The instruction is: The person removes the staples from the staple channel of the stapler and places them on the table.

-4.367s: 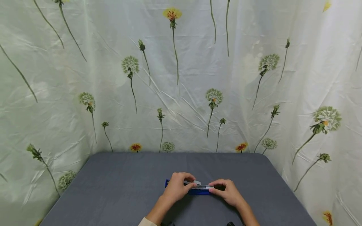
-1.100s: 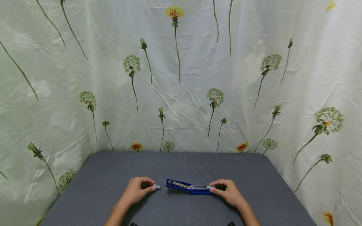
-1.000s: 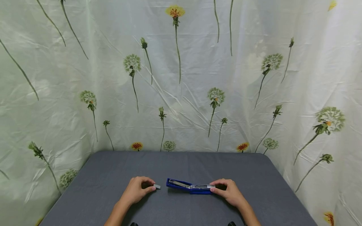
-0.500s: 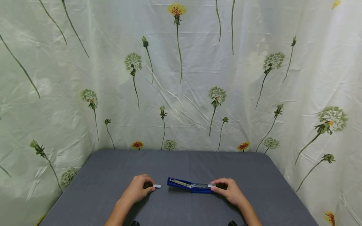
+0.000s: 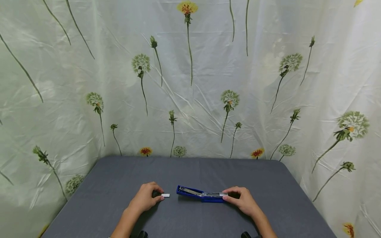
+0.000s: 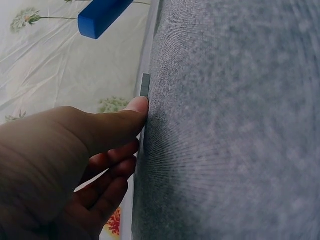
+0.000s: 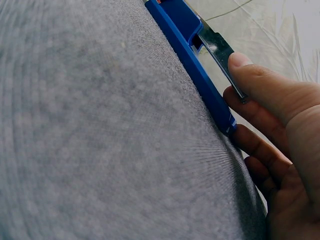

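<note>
A blue stapler (image 5: 212, 200) lies on the grey table, folded open. Its top arm (image 5: 189, 192) slants up to the left, and the metal magazine (image 5: 211, 195) runs along the base on the right. My right hand (image 5: 242, 200) pinches the magazine's right end between thumb and fingers; in the right wrist view the magazine (image 7: 217, 47) stands a little apart from the blue base (image 7: 192, 75). To the left of the stapler, my left hand (image 5: 146, 197) pinches a short grey strip of staples (image 5: 165, 195) by one end, low over the table. The strip (image 6: 145, 84) points toward the stapler.
Grey cloth covers the table (image 5: 119, 178), whose far edge meets a hanging flower-print curtain (image 5: 196, 99). The curtain also hangs along both sides. Dark rounded objects (image 5: 143, 234) show at the bottom edge near the wrists.
Since the oldest frame, my left hand has moved left, away from the stapler, with the staple strip. In the last second the strip has turned slightly; the right hand keeps its grip.
</note>
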Available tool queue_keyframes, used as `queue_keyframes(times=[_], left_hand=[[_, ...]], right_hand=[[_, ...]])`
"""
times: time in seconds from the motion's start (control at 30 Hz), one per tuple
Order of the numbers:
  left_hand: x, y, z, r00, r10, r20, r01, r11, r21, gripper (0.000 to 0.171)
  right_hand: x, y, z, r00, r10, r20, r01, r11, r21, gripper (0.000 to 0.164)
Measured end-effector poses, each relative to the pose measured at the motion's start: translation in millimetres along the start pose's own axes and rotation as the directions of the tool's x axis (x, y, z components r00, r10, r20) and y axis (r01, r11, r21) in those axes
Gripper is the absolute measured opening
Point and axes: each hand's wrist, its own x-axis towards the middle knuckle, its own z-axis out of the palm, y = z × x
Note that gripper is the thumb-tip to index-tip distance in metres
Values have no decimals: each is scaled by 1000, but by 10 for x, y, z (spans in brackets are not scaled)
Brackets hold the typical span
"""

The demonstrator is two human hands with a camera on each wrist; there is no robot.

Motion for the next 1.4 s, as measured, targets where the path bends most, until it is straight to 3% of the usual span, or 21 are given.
queue_keyframes(times=[0.3, 0.47, 0.57, 0.77, 1.0, 1.2, 1.4], left_hand=[[-4, -38, 0, 1000, 25, 0, -25, 1000, 12, 13], [27, -29, -22, 997, 72, -3, -72, 997, 18, 28], [34, -14, -31, 998, 67, -13, -67, 998, 6, 36], [60, 56, -28, 997, 43, -59, -46, 998, -41, 34], [171, 336, -17, 988, 105, -112, -113, 991, -66, 34], [302, 675, 83, 976, 193, -100, -201, 976, -83, 28], [399, 971, 225, 969, 237, -74, -242, 968, -61, 25]], right_hand=[[-2, 4, 6, 1000, 2, 4, -2, 1000, -4, 18], [5, -23, -2, 1000, 4, 0, -4, 1000, 7, 18], [6, -21, 1, 1000, -4, 0, 4, 1000, 2, 18], [-11, -17, 13, 1000, -10, 1, 10, 1000, 4, 17], [1, -20, 13, 1000, -10, -12, 10, 1000, -3, 18], [13, 12, 18, 1000, 8, -5, -8, 1000, 1, 18], [-1, -12, 20, 1000, 10, 1, -10, 1000, 12, 19]])
